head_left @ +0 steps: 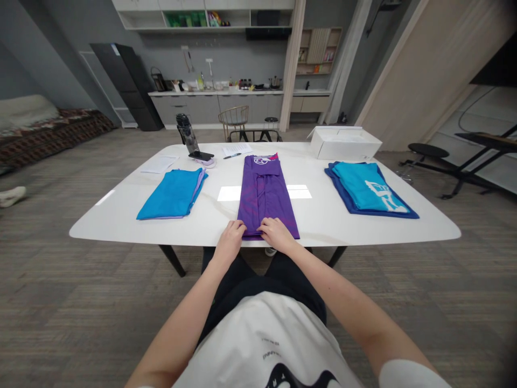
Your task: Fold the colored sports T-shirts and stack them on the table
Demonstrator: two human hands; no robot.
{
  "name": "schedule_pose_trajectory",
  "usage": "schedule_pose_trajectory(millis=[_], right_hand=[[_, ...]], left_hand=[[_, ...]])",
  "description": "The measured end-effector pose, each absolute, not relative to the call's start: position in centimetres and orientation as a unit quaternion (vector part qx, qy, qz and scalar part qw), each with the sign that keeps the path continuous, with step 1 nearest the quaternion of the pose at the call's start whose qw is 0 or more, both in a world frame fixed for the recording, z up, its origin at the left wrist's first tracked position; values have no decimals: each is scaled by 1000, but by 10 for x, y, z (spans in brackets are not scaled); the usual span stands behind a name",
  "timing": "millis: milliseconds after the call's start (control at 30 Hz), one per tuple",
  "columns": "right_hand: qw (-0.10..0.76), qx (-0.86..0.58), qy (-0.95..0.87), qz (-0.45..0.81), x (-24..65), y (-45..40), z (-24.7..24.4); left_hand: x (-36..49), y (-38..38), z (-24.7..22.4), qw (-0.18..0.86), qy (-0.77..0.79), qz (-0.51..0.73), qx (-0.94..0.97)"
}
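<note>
A purple T-shirt (266,196) lies in front of me, folded into a long strip, with a white print and a bit of red at its far end. My left hand (231,238) is closed on the near left edge of the shirt, fingertips bent onto the cloth. A short way to the right, my right hand (276,234) pinches the same near end. Both hands rest at the table's front edge. On the left is a folded blue garment pile (173,194) with lilac cloth under it. To the right sits a folded turquoise shirt (361,186) with white print, on darker blue cloth (407,214).
The white table (117,215) has rounded corners. Toward its back stand a clear bottle (188,133), a black phone (201,156), papers (159,164), a pen (232,156) and a white box (345,144). A chair (234,117) and kitchen counter lie beyond.
</note>
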State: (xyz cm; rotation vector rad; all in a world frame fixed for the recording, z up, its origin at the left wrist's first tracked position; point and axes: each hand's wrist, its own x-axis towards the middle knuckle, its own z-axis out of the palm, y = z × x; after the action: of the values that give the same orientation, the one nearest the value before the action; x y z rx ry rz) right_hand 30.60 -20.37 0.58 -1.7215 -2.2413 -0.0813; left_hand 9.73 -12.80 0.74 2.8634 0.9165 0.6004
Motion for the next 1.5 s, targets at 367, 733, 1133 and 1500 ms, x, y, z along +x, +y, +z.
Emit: schedule_pose_trajectory(millis=[367, 733, 1133, 1500], right_hand=[[216, -607, -764, 26, 304, -204, 12], [238, -595, -762, 91, 339, -212, 3], [201, -561, -796, 101, 406, -212, 6], [146, -551, -806, 157, 435, -251, 19]], left_hand=[[90, -137, 18, 20, 296, 149, 943], [66, -75, 10, 167, 163, 172, 957], [85, -37, 10, 235, 34, 80, 968], [90, -38, 14, 352, 93, 108, 925]])
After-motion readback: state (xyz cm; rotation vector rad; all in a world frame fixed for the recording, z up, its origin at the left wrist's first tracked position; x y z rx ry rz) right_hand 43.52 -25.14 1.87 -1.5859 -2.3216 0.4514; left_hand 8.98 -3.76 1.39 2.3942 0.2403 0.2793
